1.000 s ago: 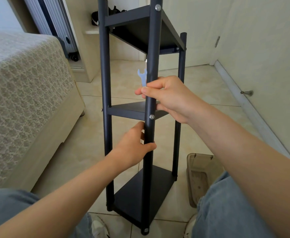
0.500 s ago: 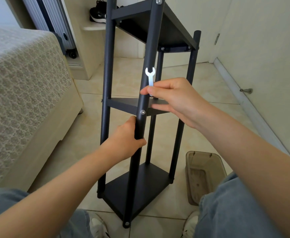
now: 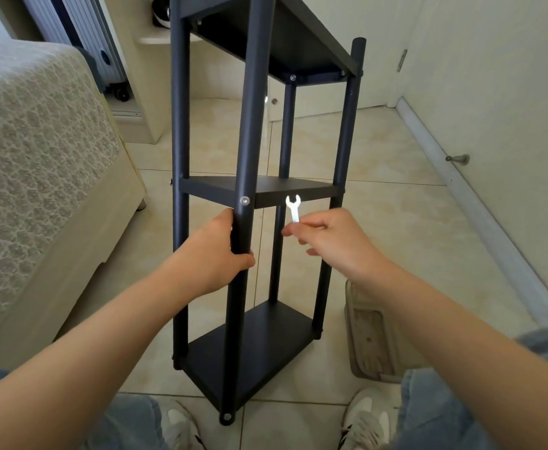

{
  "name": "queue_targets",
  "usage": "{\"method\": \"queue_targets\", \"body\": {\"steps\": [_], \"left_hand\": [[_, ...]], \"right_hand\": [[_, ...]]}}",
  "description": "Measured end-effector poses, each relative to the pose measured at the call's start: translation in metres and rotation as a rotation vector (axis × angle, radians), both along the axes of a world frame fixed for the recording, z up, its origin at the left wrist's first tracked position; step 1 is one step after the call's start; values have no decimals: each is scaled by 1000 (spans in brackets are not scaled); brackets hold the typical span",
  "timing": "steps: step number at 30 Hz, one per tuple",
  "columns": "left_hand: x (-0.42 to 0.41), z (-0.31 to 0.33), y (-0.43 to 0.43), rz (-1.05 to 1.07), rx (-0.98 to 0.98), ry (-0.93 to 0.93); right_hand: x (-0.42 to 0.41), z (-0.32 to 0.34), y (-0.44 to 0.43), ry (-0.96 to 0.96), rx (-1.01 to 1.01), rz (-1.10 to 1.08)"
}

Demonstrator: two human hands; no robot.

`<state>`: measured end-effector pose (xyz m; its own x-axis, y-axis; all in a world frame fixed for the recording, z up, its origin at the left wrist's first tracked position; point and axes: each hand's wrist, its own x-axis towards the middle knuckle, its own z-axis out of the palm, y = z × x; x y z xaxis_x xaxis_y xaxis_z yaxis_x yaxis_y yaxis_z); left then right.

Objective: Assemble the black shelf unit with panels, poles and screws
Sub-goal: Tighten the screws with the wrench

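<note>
Holding the front pole (image 3: 248,125) with the left hand (image 3: 215,251), fingers wrapped round it just below the screw (image 3: 244,200) that pins the middle panel (image 3: 295,196) to that pole. Right hand (image 3: 334,241) pinches the small wrench (image 3: 293,209) by its lower end between thumb and fingertips.

Key geometry:
- Wrench sits right of the front pole, apart from it, about level with the screw, in front of the panel's edge.
- Wrench long axis is near vertical, open end up, roughly parallel to the pole.
- Screw head faces the camera, to the left of the wrench head.

My read: the wrench has to go left to the screw and probably tilt to get its open end round the head. The left hand is nearer the screw but busy steadying the pole, so it's the right hand's job.

Shelf unit (image 3: 249,349) stands upright on the tiled floor (image 3: 396,222): four black poles, three black panels fitted, silver screw heads at the joints. Looks near-complete, likely a tightening pass. Glare blows out the wrench, so I can't tell if it fits the head.
</note>
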<state>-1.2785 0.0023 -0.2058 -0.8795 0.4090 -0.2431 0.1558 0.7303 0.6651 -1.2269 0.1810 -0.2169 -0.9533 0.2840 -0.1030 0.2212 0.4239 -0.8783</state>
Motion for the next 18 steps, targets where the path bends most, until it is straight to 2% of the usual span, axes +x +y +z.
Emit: {"method": "queue_targets", "body": {"steps": [6, 18], "left_hand": [[-5, 0, -6, 27, -60, 10], [-14, 4, -10, 62, -209, 96]], "right_hand": [[-5, -35, -29, -24, -17, 13], [-30, -34, -51, 24, -161, 55]]}}
